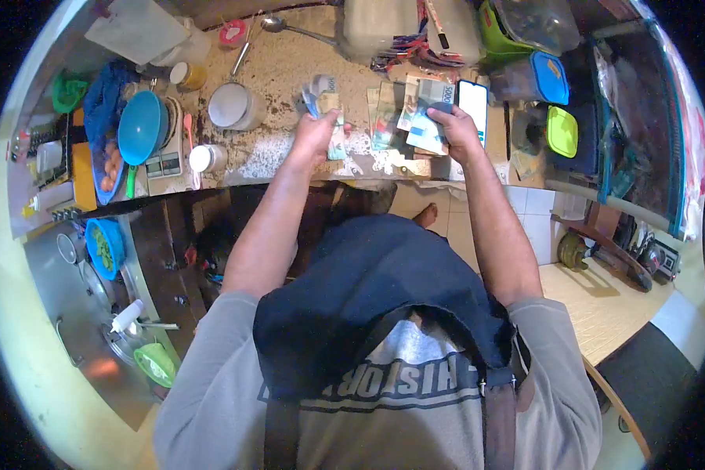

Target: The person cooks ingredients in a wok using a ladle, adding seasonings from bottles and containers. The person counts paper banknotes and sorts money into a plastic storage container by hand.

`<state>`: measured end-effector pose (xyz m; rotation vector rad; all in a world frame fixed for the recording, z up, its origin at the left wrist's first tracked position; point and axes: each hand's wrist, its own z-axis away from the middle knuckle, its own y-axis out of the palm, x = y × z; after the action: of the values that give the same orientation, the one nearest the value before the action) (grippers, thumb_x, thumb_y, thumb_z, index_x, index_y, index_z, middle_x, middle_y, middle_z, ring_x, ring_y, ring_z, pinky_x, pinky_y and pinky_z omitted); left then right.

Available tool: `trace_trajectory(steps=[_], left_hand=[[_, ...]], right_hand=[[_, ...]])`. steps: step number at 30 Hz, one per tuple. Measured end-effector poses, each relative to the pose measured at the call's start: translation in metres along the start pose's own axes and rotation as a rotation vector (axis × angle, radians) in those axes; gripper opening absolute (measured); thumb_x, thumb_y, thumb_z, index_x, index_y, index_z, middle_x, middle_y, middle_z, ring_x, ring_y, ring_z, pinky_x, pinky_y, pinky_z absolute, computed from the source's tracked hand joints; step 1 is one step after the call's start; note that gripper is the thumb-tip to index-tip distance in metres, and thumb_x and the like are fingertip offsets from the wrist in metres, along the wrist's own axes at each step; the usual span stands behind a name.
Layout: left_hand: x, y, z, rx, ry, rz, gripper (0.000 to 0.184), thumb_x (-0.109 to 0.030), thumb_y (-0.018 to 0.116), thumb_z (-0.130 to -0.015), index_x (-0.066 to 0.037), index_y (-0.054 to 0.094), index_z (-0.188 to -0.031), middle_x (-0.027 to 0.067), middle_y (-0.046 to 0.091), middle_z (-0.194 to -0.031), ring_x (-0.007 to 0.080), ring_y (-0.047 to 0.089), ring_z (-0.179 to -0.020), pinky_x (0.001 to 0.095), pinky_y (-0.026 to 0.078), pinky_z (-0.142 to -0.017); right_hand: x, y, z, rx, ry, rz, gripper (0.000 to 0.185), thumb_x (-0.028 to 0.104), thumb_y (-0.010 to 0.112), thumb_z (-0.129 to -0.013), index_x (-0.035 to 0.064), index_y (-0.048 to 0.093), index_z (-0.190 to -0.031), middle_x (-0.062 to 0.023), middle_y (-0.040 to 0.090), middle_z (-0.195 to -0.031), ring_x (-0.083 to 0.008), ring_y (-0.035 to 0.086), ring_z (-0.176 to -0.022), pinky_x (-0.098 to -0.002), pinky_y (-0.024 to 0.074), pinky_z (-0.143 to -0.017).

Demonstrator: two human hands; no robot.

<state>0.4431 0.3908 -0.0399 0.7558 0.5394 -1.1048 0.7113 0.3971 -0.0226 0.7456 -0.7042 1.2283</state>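
Several banknotes are pinched in my left hand, above the front part of the worn counter. My right hand is closed on a bluish banknote, with other notes overlapping beneath it. Green and brownish banknotes lie fanned on the counter between my two hands. Just right of the notes rests a phone with a bright screen, partly covered by my right hand.
At the left stand a blue bowl on a scale, eggs in a basket, and white-lidded jars. A spoon lies at the back. Plastic containers are at the right.
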Motion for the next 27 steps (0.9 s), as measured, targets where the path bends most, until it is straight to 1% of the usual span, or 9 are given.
trace_trajectory(steps=[6, 8, 9, 11, 13, 15, 16, 18, 27], left_hand=[[0.009, -0.003, -0.030, -0.007, 0.227, -0.402, 0.023, -0.013, 0.052, -0.087, 0.001, 0.054, -0.106, 0.0130, 0.064, -0.083, 0.0217, 0.064, -0.068, 0.0351, 0.053, -0.062], [0.002, -0.011, -0.046, -0.168, 0.351, -1.004, 0.035, -0.019, 0.057, -0.083, 0.001, 0.053, -0.112, 0.0162, 0.065, -0.082, 0.0278, 0.065, -0.072, 0.0406, 0.051, -0.067], [-0.003, -0.014, -0.045, -0.164, 0.351, -1.005, 0.035, -0.019, 0.057, -0.083, 0.001, 0.053, -0.112, 0.0162, 0.065, -0.082, 0.0278, 0.065, -0.072, 0.0406, 0.051, -0.067], [-0.023, -0.012, -0.037, -0.344, 0.527, -1.189, 0.043, -0.025, 0.067, -0.071, 0.001, 0.058, -0.103, 0.0227, 0.061, -0.096, 0.0403, 0.058, -0.089, 0.0440, 0.046, -0.079], [-0.035, -0.001, -0.010, -0.494, 0.649, -1.340, 0.048, -0.025, 0.068, -0.071, 0.001, 0.055, -0.108, 0.0211, 0.058, -0.100, 0.0399, 0.053, -0.098, 0.0451, 0.043, -0.083], [-0.035, 0.008, 0.005, -0.565, 1.070, -1.422, 0.052, -0.027, 0.068, -0.072, 0.000, 0.052, -0.112, 0.0188, 0.055, -0.100, 0.0384, 0.048, -0.101, 0.0459, 0.041, -0.084], [-0.029, 0.017, 0.009, -0.407, 1.127, -1.462, 0.045, -0.029, 0.068, -0.073, -0.002, 0.056, -0.106, 0.0175, 0.055, -0.096, 0.0351, 0.046, -0.101, 0.0455, 0.039, -0.084], [-0.006, 0.042, 0.019, -0.192, 1.056, -1.371, 0.046, -0.034, 0.071, -0.070, -0.002, 0.060, -0.100, 0.0170, 0.056, -0.097, 0.0340, 0.049, -0.098, 0.0441, 0.040, -0.082], [0.034, 0.058, 0.004, -0.142, 0.704, -1.262, 0.038, -0.029, 0.077, -0.063, -0.007, 0.064, -0.092, 0.0130, 0.058, -0.094, 0.0317, 0.052, -0.095, 0.0406, 0.041, -0.083]], right_hand=[[-0.007, -0.004, 0.009, 0.053, 0.040, -0.183, 0.023, 0.005, 0.064, -0.080, 0.0033, 0.057, -0.102, -0.0066, 0.064, -0.089, -0.0162, 0.063, -0.075, -0.0300, 0.0518, -0.068], [-0.014, -0.007, 0.007, 0.050, 0.039, -0.204, 0.023, 0.005, 0.063, -0.080, 0.0041, 0.057, -0.103, -0.0063, 0.065, -0.091, -0.0162, 0.062, -0.078, -0.0304, 0.0516, -0.070], [-0.017, -0.009, 0.005, 0.053, 0.016, -0.189, 0.023, 0.004, 0.063, -0.080, 0.0040, 0.057, -0.103, -0.0061, 0.065, -0.093, -0.0165, 0.062, -0.079, -0.0309, 0.0514, -0.072], [-0.016, -0.009, 0.009, 0.054, -0.006, -0.174, 0.024, 0.004, 0.062, -0.080, 0.0039, 0.057, -0.103, -0.0060, 0.065, -0.094, -0.0167, 0.062, -0.081, -0.0314, 0.0512, -0.073], [-0.008, -0.004, 0.021, 0.046, -0.010, -0.222, 0.024, 0.003, 0.061, -0.081, 0.0040, 0.057, -0.105, -0.0054, 0.065, -0.094, -0.0169, 0.062, -0.079, -0.0314, 0.0511, -0.074], [-0.010, -0.006, 0.023, 0.054, -0.016, -0.244, 0.025, 0.003, 0.060, -0.081, 0.0039, 0.057, -0.105, -0.0056, 0.065, -0.095, -0.0169, 0.062, -0.081, -0.0316, 0.0506, -0.076], [-0.011, -0.008, 0.025, 0.065, -0.020, -0.264, 0.025, 0.002, 0.060, -0.081, 0.0038, 0.057, -0.106, -0.0058, 0.064, -0.096, -0.0169, 0.062, -0.083, -0.0318, 0.0500, -0.078], [-0.012, -0.010, 0.033, 0.063, -0.012, -0.293, 0.026, 0.002, 0.059, -0.082, 0.0034, 0.056, -0.107, -0.0064, 0.064, -0.098, -0.0170, 0.061, -0.086, -0.0320, 0.0492, -0.080], [-0.022, -0.031, 0.064, 0.104, -0.033, -0.364, 0.030, 0.004, 0.060, -0.083, 0.0048, 0.053, -0.112, -0.0049, 0.061, -0.106, -0.0184, 0.058, -0.097, -0.0356, 0.0440, -0.089]])
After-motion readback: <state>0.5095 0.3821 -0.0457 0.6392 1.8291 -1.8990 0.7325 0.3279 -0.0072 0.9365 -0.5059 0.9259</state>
